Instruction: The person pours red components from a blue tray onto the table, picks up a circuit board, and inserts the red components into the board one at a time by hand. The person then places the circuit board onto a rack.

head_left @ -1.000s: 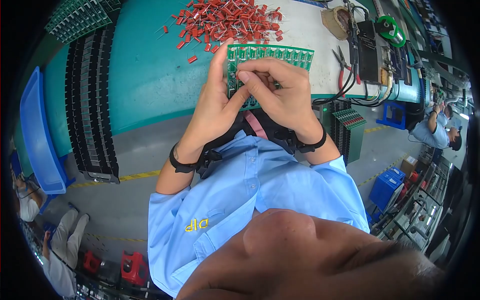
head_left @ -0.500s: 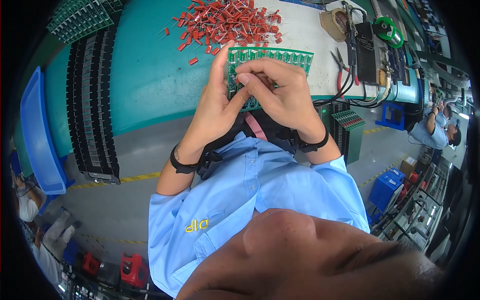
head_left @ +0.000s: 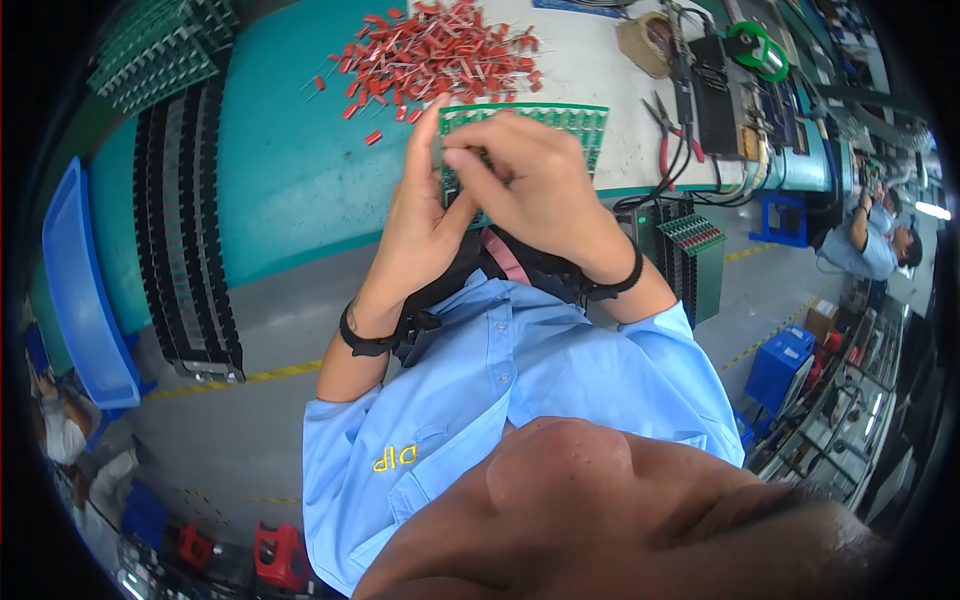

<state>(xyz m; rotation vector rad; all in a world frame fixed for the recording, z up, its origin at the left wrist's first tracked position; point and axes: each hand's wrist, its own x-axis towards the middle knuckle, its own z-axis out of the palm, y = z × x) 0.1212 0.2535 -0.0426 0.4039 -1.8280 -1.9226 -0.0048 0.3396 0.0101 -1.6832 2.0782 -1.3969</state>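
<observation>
A green circuit board [head_left: 588, 122] with rows of small parts sits at the near edge of the bench, partly covered by both hands. My left hand [head_left: 408, 225] grips the board's left end, fingers pointing up along its edge and thumb toward its near side. Over the board's left half, my right hand [head_left: 535, 185] is closed, thumb and fingertips pinched together. Whatever lies in that pinch is hidden. Just beyond the board is a heap of red capacitors [head_left: 440, 62] with thin wire leads; a loose capacitor [head_left: 374, 138] lies apart on the green mat.
Red-handled pliers [head_left: 663, 140], cables and a green solder spool [head_left: 757, 52] are on the right of the bench. At left stand a black slotted rack [head_left: 185, 230], stacked boards [head_left: 150, 60] and a blue tray [head_left: 88, 290]. A co-worker [head_left: 870, 240] sits far right.
The whole view has shifted slightly, with the board and heap appearing a little further left. My right hand remains pinched over the board; the left keeps its grip.
</observation>
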